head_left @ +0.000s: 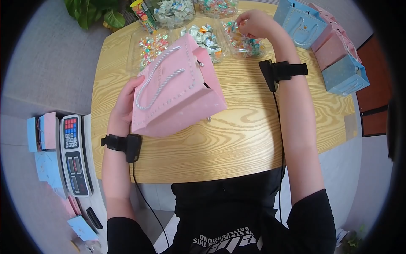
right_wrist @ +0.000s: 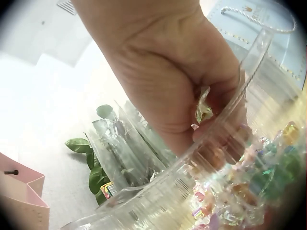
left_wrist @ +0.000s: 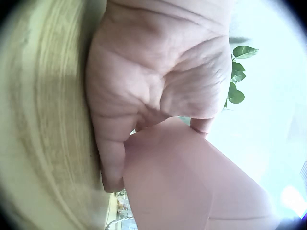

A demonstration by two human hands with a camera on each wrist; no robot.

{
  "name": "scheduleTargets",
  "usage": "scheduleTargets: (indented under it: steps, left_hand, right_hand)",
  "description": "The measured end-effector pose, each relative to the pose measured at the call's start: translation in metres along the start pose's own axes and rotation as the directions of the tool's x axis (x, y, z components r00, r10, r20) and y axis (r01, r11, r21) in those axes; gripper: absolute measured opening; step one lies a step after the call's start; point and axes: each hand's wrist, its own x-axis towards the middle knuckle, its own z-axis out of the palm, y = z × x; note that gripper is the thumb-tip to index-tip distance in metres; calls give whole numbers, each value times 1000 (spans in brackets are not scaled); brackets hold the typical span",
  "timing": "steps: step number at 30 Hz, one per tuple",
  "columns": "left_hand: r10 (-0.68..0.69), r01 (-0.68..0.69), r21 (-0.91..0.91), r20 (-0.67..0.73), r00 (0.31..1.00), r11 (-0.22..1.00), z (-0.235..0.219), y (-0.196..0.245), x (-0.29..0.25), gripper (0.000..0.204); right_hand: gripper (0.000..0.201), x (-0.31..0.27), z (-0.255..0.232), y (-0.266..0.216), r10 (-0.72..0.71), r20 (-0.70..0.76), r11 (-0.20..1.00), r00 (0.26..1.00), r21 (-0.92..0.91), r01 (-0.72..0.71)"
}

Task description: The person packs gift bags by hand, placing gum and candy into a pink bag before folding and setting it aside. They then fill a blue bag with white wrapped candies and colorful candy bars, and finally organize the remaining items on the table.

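Note:
A pink paper gift bag (head_left: 182,106) with white rope handles (head_left: 169,80) leans on its side over the table. My left hand (head_left: 125,99) grips its base end, thumb on one face and fingers on the other. In the left wrist view, the bag's base (left_wrist: 168,167) sits between thumb and fingers. My right hand (head_left: 259,24) reaches into a clear plastic box (right_wrist: 168,181) of wrapped candies (head_left: 249,45). A shiny wrapped candy (right_wrist: 203,109) shows between its curled fingers in the right wrist view; the fingertips are partly behind the box wall.
More clear boxes of candies (head_left: 154,46) and of white-wrapped pieces (head_left: 207,38) stand beside it, with larger tubs (head_left: 173,12) behind. Blue bags (head_left: 298,23) and pink bags (head_left: 334,46) line the right edge. A scale (head_left: 76,156) lies left of the table (head_left: 237,139).

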Motion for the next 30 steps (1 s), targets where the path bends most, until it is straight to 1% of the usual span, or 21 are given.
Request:
scheduleTargets:
  steps: [4, 7, 9, 10, 12, 13, 15, 16, 17, 18, 19, 20, 21, 22, 23, 24, 26, 27, 28, 29, 30]
  left_hand:
    - [-25, 24, 26, 51, 998, 999, -17, 4, 4, 46]
    - [-26, 26, -1, 121, 992, 1000, -20, 5, 5, 47]
    - [-49, 68, -79, 217, 975, 995, -21, 6, 6, 47]
    - [-48, 67, -80, 217, 975, 995, -20, 6, 6, 47]
    - [-49, 71, -96, 219, 975, 993, -18, 6, 5, 47]
    - [-47, 70, -98, 218, 975, 993, -18, 6, 5, 47]
    - [-85, 117, -123, 238, 968, 985, -18, 6, 5, 45]
    - [-85, 117, -124, 238, 968, 985, -15, 5, 4, 45]
    - [-60, 81, -121, 171, 983, 989, -8, 3, 1, 45]
    - [-35, 47, -114, 104, 994, 992, 0, 0, -2, 45]
    - [-36, 48, -114, 104, 994, 992, 10, -1, -5, 45]
    - [-1, -2, -62, -42, 999, 998, 24, -2, -9, 38]
    - [42, -44, -2, -184, 982, 999, 30, -3, -10, 32]
    - [40, -40, 0, -183, 982, 999, 30, -4, -10, 32]
    - [84, -75, 50, -207, 975, 996, 27, -6, -9, 31]
    - [129, -109, 101, -228, 965, 989, 23, -7, -8, 31]
    - [223, -173, 202, -265, 938, 964, 15, -11, -6, 30]
    - [272, -202, 252, -280, 921, 946, 13, -12, -7, 30]
    - [271, -202, 252, -280, 921, 946, 11, -13, -7, 30]
    - [299, -202, 316, -296, 907, 927, 9, -14, -8, 31]
    - [328, -201, 378, -310, 892, 904, 8, -14, -9, 32]
  right_hand:
    - [26, 1, -1, 1, 4, 51, 1000, 999, -2, -4]
    - [21, 2, -4, 0, -25, 21, 999, 999, -32, 26]
    - [20, 3, -8, -4, -71, 12, 997, 997, -35, 72]
    - [20, 2, -12, -6, -72, 13, 997, 997, -36, 73]
    - [21, -28, -34, -52, 33, 36, 999, 999, -44, -31]
    - [21, -40, -40, -69, 31, 37, 999, 999, -46, -29]
    - [20, -63, -51, -97, -172, -14, 983, 985, 67, 172]
    - [21, -71, -55, -107, -287, 46, 957, 957, 66, 284]
    - [23, -79, -59, -117, -397, 105, 917, 912, 73, 391]
    - [23, -84, -63, -127, -397, 105, 918, 912, 73, 391]
    - [25, -89, -67, -138, -452, 296, 892, 842, 146, 428]
    - [27, -92, -66, -147, -498, 469, 866, 729, 226, 446]
    - [27, -92, -50, -149, -497, 467, 867, 731, 227, 444]
    - [23, -91, -23, -147, -540, 409, 839, 735, 193, 509]
    - [20, -91, -6, -149, -583, 349, 808, 733, 153, 569]
    - [20, -95, -1, -156, -581, 347, 810, 736, 153, 567]
    - [19, -103, 5, -165, -499, 424, 865, 756, 289, 409]
    - [19, -105, 6, -166, -498, 424, 866, 756, 289, 408]
    - [20, -106, 7, -167, -513, 463, 858, 723, 245, 452]
    - [21, -106, 7, -167, -524, 502, 844, 688, 201, 496]
    - [21, -106, 8, -168, -524, 503, 844, 688, 202, 496]
